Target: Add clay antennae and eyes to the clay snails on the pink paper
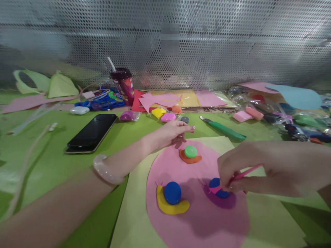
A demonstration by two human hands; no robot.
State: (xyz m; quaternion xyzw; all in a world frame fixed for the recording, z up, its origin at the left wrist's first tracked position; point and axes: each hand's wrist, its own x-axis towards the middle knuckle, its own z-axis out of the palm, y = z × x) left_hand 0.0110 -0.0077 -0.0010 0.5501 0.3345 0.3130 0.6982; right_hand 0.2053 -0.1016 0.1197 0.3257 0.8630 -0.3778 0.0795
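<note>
My right hand point(248, 168) pinches a pink plastic clay modelling tool point(249, 172). The tool's flat tip lies over a purple clay snail point(222, 201) with a blue shell, at its head end. My left hand point(176, 132) hovers at the top edge of a pink paper oval point(196, 220), index finger stretched out, the others loosely bent, nothing seen in them. Just below that hand is an orange clay snail point(184, 157) with a green shell. A yellow clay snail point(168, 206) with a blue shell lies lower left. The oval rests on a pale yellow sheet point(134, 213).
A green utility knife point(224, 130) with its blade out lies behind the sheet. Clay lumps point(168, 117), a black phone point(93, 132), and a cup with a straw point(124, 84) stand or lie farther back. Bagged clay point(305, 120) is at right, before a perforated metal panel point(207, 44).
</note>
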